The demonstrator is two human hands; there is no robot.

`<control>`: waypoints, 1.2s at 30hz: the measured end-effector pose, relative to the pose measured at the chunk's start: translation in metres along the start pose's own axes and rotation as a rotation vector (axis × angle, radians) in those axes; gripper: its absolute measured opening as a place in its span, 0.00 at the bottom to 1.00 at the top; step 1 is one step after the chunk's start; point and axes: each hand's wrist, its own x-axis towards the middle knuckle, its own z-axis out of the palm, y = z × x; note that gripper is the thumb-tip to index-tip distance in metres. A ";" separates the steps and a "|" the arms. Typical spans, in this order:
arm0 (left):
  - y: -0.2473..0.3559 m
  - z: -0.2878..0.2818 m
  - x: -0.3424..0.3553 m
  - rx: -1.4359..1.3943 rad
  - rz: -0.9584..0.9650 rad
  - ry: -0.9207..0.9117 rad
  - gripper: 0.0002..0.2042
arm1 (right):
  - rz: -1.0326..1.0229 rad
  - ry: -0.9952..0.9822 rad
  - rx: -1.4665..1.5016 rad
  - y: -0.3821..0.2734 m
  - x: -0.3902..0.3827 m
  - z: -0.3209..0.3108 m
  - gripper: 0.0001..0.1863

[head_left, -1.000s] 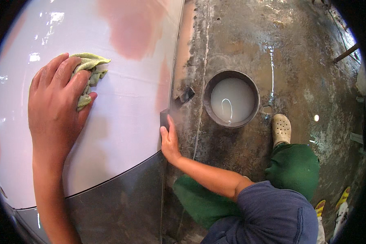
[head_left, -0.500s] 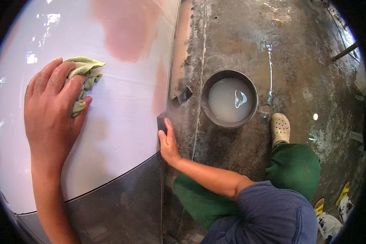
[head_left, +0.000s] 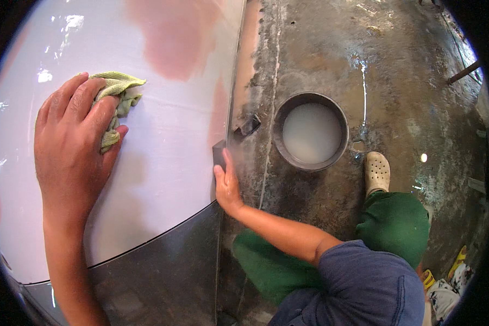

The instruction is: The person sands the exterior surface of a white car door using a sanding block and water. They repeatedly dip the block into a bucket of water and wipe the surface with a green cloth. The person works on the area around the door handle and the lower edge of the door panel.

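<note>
My left hand (head_left: 70,141) is closed round a crumpled pale green cloth (head_left: 117,87) and rests with it on a white panel (head_left: 163,146) with pinkish patches, which looks like vehicle bodywork. Lower and to the right, my right hand (head_left: 229,187) holds a small dark block (head_left: 219,154) against the panel's right edge. The block looks like a sanding block, and my fingers partly cover it. A dark grey lower section (head_left: 163,266) meets the white panel along a curved seam.
A dark round bucket (head_left: 277,133) of cloudy water stands on the wet, stained floor. Beside the panel lies a small dark piece (head_left: 248,125). A beige clog (head_left: 377,171) and my green-trousered knee (head_left: 395,220) are at right. Yellow footwear (head_left: 458,261) shows at lower right.
The view has shifted slightly, so most things appear a little further right. The bright reflection on the bucket's water has gone. Both hands keep their holds, with little movement against the panel.
</note>
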 end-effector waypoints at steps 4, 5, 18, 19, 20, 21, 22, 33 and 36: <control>-0.005 0.000 -0.004 -0.005 0.009 -0.049 0.20 | -0.056 0.040 0.057 -0.024 0.125 -0.007 0.30; -0.006 0.001 -0.004 -0.006 0.009 -0.037 0.20 | -0.045 0.048 0.065 -0.037 0.165 -0.012 0.31; -0.003 0.003 -0.004 0.002 -0.008 -0.058 0.19 | -0.024 -0.003 0.065 -0.014 0.089 -0.009 0.30; -0.004 0.004 -0.004 0.003 -0.005 -0.048 0.19 | -0.091 0.015 0.081 -0.017 0.126 -0.011 0.30; -0.004 0.004 -0.003 0.001 0.000 -0.033 0.19 | -0.103 0.018 0.069 -0.021 0.164 -0.016 0.29; -0.004 0.004 -0.004 0.003 0.002 -0.031 0.20 | -0.089 0.019 0.062 -0.027 0.173 -0.017 0.29; -0.005 0.004 -0.004 0.004 -0.001 -0.040 0.19 | -0.074 0.019 0.060 -0.035 0.179 -0.015 0.29; -0.001 0.000 0.002 -0.061 0.013 0.036 0.19 | -0.152 0.068 0.015 -0.016 0.119 -0.007 0.29; -0.004 0.000 0.000 -0.048 0.003 -0.015 0.18 | -0.039 0.037 0.071 -0.044 0.188 -0.012 0.28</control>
